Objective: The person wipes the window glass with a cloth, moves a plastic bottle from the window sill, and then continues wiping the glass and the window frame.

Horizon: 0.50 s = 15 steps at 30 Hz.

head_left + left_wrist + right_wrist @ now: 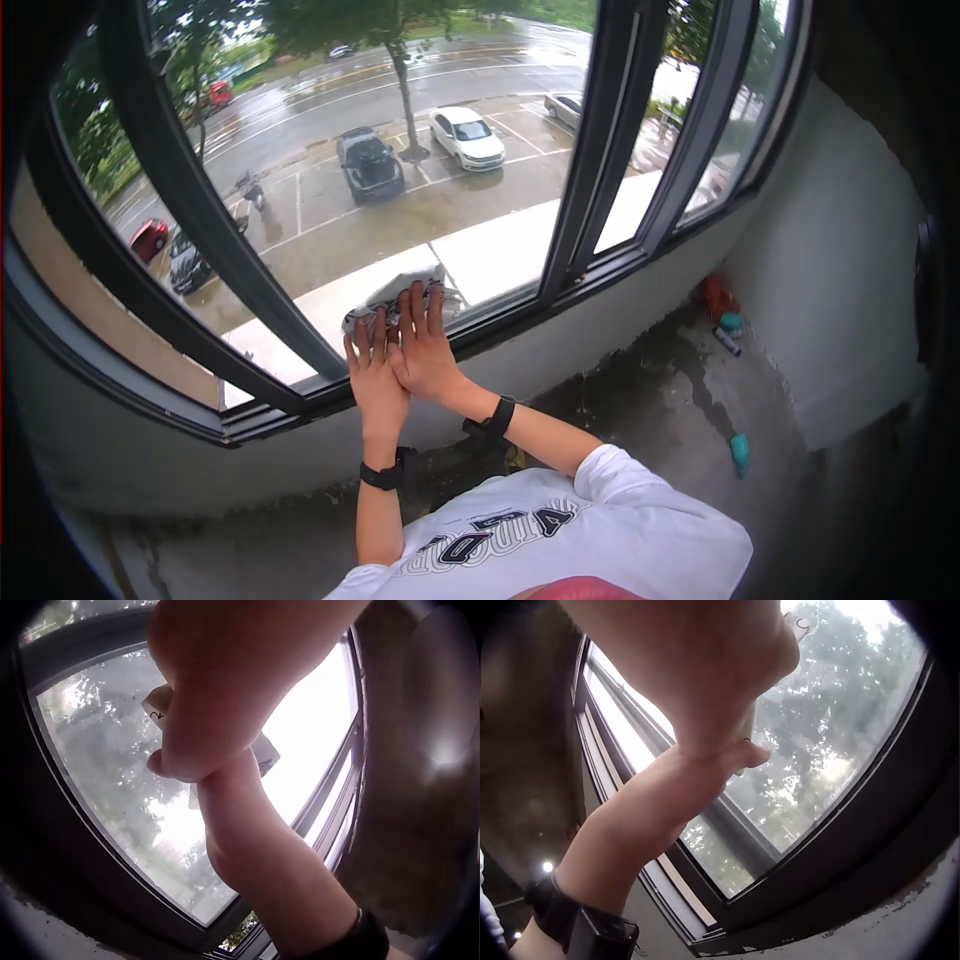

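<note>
A folded white-and-grey cloth [395,298] with dark printed marks lies against the lower part of the window pane [500,225]. My left hand [378,388] presses its left part with spread, fairly straight fingers. Beside it, my right hand [428,360] presses the right part, fingers extended, and the two hands overlap at the thumbs. In the left wrist view, corners of the cloth [268,754] show past the hand and the crossing forearm. The right wrist view shows only small bits of it, the rest hidden behind the hands. Each wrist wears a black band.
A dark window frame [225,220] borders the pane, with its bottom rail [500,325] just below the hands. On the wet floor to the right lie a teal bottle [740,450] and several other small items by the wall [840,280]. Parked cars stand outside.
</note>
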Motion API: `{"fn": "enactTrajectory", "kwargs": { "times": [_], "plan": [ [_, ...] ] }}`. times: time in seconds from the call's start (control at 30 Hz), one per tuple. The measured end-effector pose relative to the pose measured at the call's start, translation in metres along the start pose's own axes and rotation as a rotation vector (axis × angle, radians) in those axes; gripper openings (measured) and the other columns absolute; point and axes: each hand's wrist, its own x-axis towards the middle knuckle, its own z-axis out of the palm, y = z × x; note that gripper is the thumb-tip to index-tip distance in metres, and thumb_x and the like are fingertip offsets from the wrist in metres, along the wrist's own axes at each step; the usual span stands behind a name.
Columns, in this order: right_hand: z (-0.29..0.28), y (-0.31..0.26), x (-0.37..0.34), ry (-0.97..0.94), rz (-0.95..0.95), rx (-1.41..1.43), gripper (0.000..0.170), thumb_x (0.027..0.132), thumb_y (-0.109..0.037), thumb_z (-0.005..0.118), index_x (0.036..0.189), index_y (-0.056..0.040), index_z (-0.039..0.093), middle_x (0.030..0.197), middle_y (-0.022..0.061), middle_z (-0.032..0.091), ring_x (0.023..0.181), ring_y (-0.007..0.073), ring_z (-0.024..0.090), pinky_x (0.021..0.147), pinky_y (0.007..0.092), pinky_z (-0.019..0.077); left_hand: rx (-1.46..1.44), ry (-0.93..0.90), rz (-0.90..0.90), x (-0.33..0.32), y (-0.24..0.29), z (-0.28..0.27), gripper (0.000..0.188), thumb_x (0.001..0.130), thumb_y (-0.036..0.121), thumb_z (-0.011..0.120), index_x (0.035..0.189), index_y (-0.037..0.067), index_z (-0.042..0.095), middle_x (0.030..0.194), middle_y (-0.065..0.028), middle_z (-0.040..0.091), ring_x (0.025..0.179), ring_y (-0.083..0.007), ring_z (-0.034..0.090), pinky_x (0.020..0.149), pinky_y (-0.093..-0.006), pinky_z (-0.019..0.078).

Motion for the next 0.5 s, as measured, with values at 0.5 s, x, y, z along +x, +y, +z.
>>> {"fn": "enactTrajectory", "kwargs": {
  "times": [0.5],
  "plan": [
    [-0.124, -0.043, 0.205, 0.501, -0.352, 0.329, 0.071, 0.094, -0.036, 0.056, 0.152, 0.0025, 0.044, 0.166, 0.0204, 0.032, 0.158, 0.0419, 0.017, 0.128, 0.0546, 0.0168, -0.016, 0.467, 0.058, 0.149, -0.033, -0.156, 0.067, 0.101, 0.018, 0.061, 0.159, 0.002, 0.031, 0.169, -0.0257, 0.022, 0.156, -0.0508, 0.012, 0.125, -0.0587, 0.0195]
  ]
}}
